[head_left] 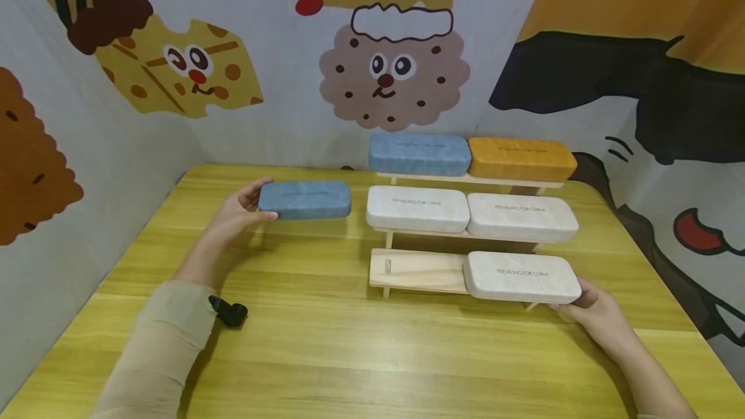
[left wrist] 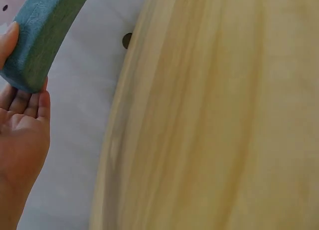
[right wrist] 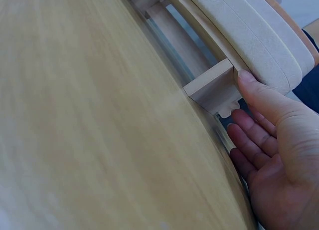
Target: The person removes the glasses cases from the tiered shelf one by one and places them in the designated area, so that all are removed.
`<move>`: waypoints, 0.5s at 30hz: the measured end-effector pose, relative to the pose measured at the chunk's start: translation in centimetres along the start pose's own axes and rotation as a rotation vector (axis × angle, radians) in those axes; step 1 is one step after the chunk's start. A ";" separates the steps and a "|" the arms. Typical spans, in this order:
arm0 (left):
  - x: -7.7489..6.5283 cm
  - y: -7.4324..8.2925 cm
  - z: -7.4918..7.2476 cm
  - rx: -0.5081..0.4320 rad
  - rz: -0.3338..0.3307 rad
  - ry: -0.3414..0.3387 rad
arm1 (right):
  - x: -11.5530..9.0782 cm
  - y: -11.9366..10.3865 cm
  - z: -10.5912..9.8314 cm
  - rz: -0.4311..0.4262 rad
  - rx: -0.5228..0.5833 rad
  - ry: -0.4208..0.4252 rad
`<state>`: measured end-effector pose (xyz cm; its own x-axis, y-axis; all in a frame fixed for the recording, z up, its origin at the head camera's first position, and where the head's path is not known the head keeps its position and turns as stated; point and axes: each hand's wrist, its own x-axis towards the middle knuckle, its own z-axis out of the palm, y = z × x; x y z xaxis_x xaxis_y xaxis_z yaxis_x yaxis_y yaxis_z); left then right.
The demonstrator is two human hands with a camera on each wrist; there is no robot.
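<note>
- Blue glasses case (head_left: 305, 202): held in left hand (head_left: 234, 213) over the table (head_left: 326, 348), left of three-tier wooden rack (head_left: 427, 271).
- Left thumb and fingers clamped on its left end.
- Right hand (head_left: 599, 315): at rack's lower right end, fingers loosely bent; can't tell if gripping.
- Rack bottom right: white case (head_left: 522, 278).
- Middle: two white cases (head_left: 417, 210).
- Top: second blue case (head_left: 419, 155), orange case (head_left: 521, 160).
</note>
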<state>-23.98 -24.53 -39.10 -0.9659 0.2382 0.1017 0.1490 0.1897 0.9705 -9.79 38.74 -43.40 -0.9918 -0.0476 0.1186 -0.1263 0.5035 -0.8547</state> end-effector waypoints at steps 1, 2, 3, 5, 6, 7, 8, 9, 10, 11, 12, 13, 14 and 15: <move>0.2 -0.1 0.1 0.004 -0.008 -0.004 | 0.0 0.0 0.0 -0.002 0.003 0.002; 0.5 -0.1 0.2 0.009 -0.015 -0.006 | 0.0 0.0 0.1 -0.005 0.009 0.004; 0.7 -0.2 0.2 0.012 -0.022 -0.010 | 0.0 0.0 0.1 -0.010 0.009 0.005; 1.2 -0.4 0.4 0.007 -0.031 -0.023 | 0.1 0.1 0.1 -0.023 0.010 0.006; 1.4 -0.5 0.5 0.004 -0.032 -0.030 | 0.1 0.1 0.1 -0.025 0.009 0.009; 1.6 -0.6 0.5 0.004 -0.031 -0.036 | 0.2 0.2 0.1 -0.025 0.007 0.012; 1.9 -0.8 0.5 -0.001 -0.029 -0.041 | 0.2 0.2 0.1 -0.025 0.006 0.014; 2.2 -1.0 0.6 -0.004 -0.029 -0.049 | 0.2 0.3 0.1 -0.024 0.002 0.015; 2.4 -1.2 0.6 -0.014 -0.025 -0.054 | 0.2 0.3 0.1 -0.022 0.001 0.015; 2.7 -1.3 0.7 -0.017 -0.023 -0.058 | 0.1 0.3 0.1 -0.018 -0.002 0.016; 2.9 -1.5 0.7 -0.017 -0.023 -0.059 | 0.1 0.4 0.1 -0.013 -0.003 0.016; 3.1 -1.6 0.8 -0.016 -0.025 -0.061 | 0.1 0.4 0.1 -0.011 -0.003 0.015; 3.3 -1.6 0.9 -0.022 -0.028 -0.063 | 0.1 0.4 0.1 -0.009 -0.005 0.014; 3.5 -1.7 1.0 -0.027 -0.030 -0.065 | 0.1 0.3 0.0 -0.008 -0.007 0.013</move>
<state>-27.38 -23.12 -40.63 -0.9539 0.2943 0.0585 0.1131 0.1720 0.9786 -9.94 38.87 -43.69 -0.9905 -0.0405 0.1316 -0.1337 0.5091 -0.8503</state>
